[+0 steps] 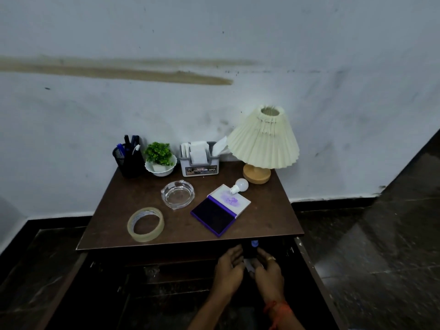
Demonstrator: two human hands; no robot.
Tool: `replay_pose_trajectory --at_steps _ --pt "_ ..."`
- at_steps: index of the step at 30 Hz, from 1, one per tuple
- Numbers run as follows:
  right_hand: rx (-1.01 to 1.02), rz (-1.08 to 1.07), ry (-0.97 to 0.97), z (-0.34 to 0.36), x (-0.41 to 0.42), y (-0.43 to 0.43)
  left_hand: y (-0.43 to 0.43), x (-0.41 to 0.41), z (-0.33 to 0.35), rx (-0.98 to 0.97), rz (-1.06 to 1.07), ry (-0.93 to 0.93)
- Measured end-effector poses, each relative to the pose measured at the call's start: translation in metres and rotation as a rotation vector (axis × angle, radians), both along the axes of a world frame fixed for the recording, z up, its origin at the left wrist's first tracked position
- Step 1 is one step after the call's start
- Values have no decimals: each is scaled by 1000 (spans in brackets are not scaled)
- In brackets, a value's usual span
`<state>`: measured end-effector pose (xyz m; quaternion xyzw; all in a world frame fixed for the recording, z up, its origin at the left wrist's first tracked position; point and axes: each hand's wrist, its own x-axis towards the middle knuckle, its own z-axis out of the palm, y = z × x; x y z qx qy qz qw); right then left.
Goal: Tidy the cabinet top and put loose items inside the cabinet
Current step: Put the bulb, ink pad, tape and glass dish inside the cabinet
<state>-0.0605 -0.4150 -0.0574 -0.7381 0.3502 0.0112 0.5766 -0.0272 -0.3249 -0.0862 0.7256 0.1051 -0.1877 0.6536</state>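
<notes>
On the brown cabinet top (114, 210) at frame centre I count one tape roll (145, 224), one glass ashtray (177, 194), one open ink pad (220, 210), one bulb (239, 186), one lamp (263, 142), one plant (160, 158), one pen cup (129, 157) and one paper holder (199, 160). Below its front edge, my left hand (229, 270) and right hand (267, 270) together grip one small dark stamp (250, 250). Stained white wall, dark floor.
</notes>
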Motion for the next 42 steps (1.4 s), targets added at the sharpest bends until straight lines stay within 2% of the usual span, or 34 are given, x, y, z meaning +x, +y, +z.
replay_pose_trajectory --at_steps 5,9,16,19,23,28,34,38,42 --pt "14 -26 -73 19 -2 9 16 -5 22 22 -14 -46" --pt "-47 -107 -190 38 5 15 29 -2 44 38 99 -62" --pt "104 -30 -349 69 58 9 28 49 89 19 80 -212" --pt "204 -10 -329 65 86 2 27 81 97 89 89 -255" --pt "469 -80 -284 69 125 -8 22 122 101 64 56 -292" --pt "647 -172 -213 64 154 -16 13 164 100 70 18 -279" --pt "736 -203 -192 51 174 -25 1 196 86 203 -42 -283" --pt "741 -164 -195 49 183 -24 -9 199 79 194 -88 -279" --pt "729 -167 -189 55 184 -21 -8 195 81 157 -39 -276"
